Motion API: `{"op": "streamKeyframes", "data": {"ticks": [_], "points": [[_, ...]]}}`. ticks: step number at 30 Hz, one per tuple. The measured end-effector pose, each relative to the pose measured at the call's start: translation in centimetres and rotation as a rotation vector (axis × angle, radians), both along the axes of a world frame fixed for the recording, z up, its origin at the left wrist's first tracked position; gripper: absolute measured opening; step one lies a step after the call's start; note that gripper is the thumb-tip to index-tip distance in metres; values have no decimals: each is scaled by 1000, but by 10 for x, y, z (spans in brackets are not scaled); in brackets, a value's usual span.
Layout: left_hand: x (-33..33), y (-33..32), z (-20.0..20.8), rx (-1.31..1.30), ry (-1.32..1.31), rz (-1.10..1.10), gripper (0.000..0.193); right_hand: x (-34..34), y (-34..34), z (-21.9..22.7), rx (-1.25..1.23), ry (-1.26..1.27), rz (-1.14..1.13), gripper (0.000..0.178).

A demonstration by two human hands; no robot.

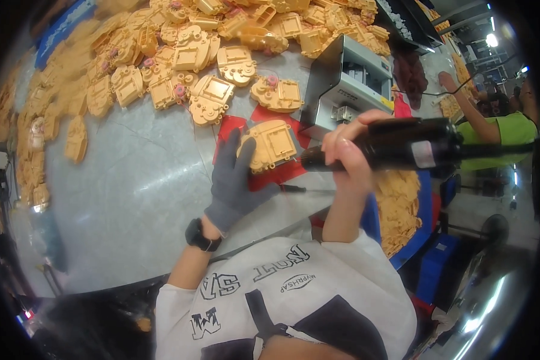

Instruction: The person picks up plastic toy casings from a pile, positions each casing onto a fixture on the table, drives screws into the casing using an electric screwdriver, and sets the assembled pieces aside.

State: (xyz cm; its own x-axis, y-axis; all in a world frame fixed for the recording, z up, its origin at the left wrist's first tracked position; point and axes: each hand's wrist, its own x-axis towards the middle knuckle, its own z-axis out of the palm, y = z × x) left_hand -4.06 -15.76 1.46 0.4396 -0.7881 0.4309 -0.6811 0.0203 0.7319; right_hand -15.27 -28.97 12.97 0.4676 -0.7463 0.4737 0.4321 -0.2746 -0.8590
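My left hand (233, 174), in a grey glove, grips a yellow plastic housing (271, 144) by its left side, fingers over its edge. Under the housing lies a red mat (285, 174) on the grey table. In my bare right hand (355, 150) is a black electric screwdriver (402, 144), held level with its tip pointing left at the housing's right edge. Whether the tip touches a screw is too small to tell. A screwdriver-like dark tool (293, 188) lies just below the mat.
Many yellow housings (212, 96) are heaped along the table's far and left sides. A grey-and-black box-shaped machine (351, 81) stands beyond my right hand. A blue bin (425, 222) of yellow parts is at the right. Another person's arm (471, 111) shows farther right.
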Motion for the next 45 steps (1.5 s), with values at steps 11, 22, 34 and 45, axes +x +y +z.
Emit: {"op": "streamKeyframes", "data": {"ticks": [11, 22, 34, 45], "points": [[2, 6, -7, -51, -65, 21, 88, 12, -5, -7, 130, 71, 39, 38], [4, 6, -6, -93, -61, 3, 81, 17, -3, -4, 132, 49, 4, 37], [4, 6, -6, -106, -49, 7, 81, 19, -1, -6, 124, 72, -21, 38], [1, 10, -1, -79, -25, 4, 80, 21, 5, -13, 103, 48, 28, 37]]}}
